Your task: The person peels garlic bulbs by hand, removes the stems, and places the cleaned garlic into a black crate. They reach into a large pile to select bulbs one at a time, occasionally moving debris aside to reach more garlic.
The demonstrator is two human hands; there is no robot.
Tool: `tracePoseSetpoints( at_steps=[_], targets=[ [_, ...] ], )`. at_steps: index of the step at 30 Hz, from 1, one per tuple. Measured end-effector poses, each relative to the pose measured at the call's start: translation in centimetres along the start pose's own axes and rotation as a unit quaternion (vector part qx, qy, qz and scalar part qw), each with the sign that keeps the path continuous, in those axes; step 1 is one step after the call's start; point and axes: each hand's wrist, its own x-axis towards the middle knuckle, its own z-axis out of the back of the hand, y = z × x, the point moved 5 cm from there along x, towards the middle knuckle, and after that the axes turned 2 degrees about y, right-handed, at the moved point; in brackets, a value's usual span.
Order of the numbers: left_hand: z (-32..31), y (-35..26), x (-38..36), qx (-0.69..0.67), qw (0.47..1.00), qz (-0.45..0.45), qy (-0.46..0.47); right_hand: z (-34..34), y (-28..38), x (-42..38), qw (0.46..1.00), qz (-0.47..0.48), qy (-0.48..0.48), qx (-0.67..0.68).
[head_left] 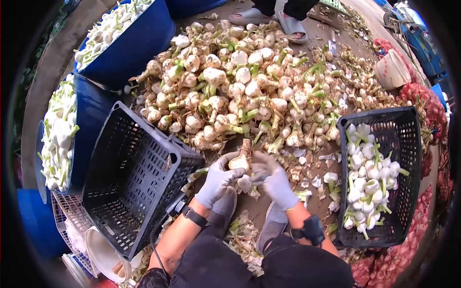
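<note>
Black crate (406, 139) and blue tub (137, 50) of garlic (367, 187), left hand (216, 181) curled round a bulb (238, 164), right hand (274, 181), blurred, grip unclear.

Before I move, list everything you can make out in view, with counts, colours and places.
garlic bulb: one, off-white and brown, held at centre
garlic pile: uncounted bulbs, off-white and brown, ahead
left crate: one, black, tilted
right crate: one, black, holding white garlic
tubs: at least four, blue, left and top
bucket: one, white, lower left
container: one, whitish, upper right
mesh sacks: several, red, right edge
another person's sandals: two, grey, top
peelings: uncounted, pale, between feet
shoes: two, grey, bottom centre
left hand: one, pale glove, on bulb
right hand: one, pale glove, beside bulb
</note>
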Motion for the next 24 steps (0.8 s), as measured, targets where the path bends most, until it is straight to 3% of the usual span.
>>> tracePoseSetpoints(
  at_steps=[2,3,4,6,8,9,10,12,14,16,18,19,20,22,23,24],
  targets=[
    [-1.1,-0.2,-1.5,0.129,0.99,-0.023,0.044,-0.3,1.9,-1.7,0.996,-0.06,0.013,-0.06],
    [-2.3,-1.0,-2.1,0.325,0.934,-0.106,0.103,-0.2,1.6,-2.3,0.99,-0.059,0.034,-0.126],
    [-3.4,-1.8,-3.1,0.432,0.873,-0.205,0.098,-0.3,1.4,-2.6,0.979,-0.054,0.054,-0.191],
    [-3.3,-1.8,-3.0,0.394,0.897,-0.164,0.118,-0.7,1.9,-3.1,0.987,-0.075,0.046,-0.134],
    [-2.7,-0.5,-3.2,0.148,0.986,-0.008,0.077,-0.6,1.9,-3.0,0.991,-0.101,0.032,-0.079],
    [-2.4,-0.3,-3.1,0.131,0.989,-0.005,0.067,-0.7,1.6,-2.9,0.99,-0.097,0.04,-0.092],
    [-2.3,-1.0,-2.9,0.265,0.957,-0.094,0.074,-0.7,1.4,-2.7,0.989,-0.094,0.049,-0.104],
    [-2.5,-1.0,-2.7,0.145,0.986,-0.054,0.06,-1.2,2.5,-3.0,0.988,-0.102,0.063,-0.093],
    [-2.2,-1.0,-2.2,0.159,0.984,-0.054,0.067,-1.2,3.0,-3.1,0.991,-0.098,0.016,-0.086],
    [-3.0,-0.9,-2.3,0.041,0.994,-0.038,0.091,-1.0,2.9,-3.2,0.991,-0.104,0.002,-0.086],
    [-3.3,-1.1,-2.4,-0.064,0.994,0.004,0.086,-0.4,3.1,-2.9,0.979,0.046,-0.059,-0.19],
    [-3.6,-0.5,-2.5,-0.112,0.989,-0.008,0.1,-0.5,4.3,-3.2,0.868,0.151,-0.092,-0.463],
    [-3.7,-0.5,-2.1,-0.122,0.988,-0.027,0.096,-0.3,3.8,-3.2,0.87,0.152,-0.092,-0.46],
    [-3.6,-0.1,-2.6,-0.228,0.971,0.02,0.065,-0.6,3.3,-3.4,0.831,0.294,-0.085,-0.465],
    [-3.6,-0.2,-2.9,-0.229,0.971,0.021,0.065,-0.7,3.1,-3.5,0.863,0.306,-0.071,-0.395],
    [-3.5,-0.1,-3.2,-0.128,0.99,0.039,0.052,-0.6,3.0,-3.9,0.863,0.304,-0.073,-0.396]
  ],
)
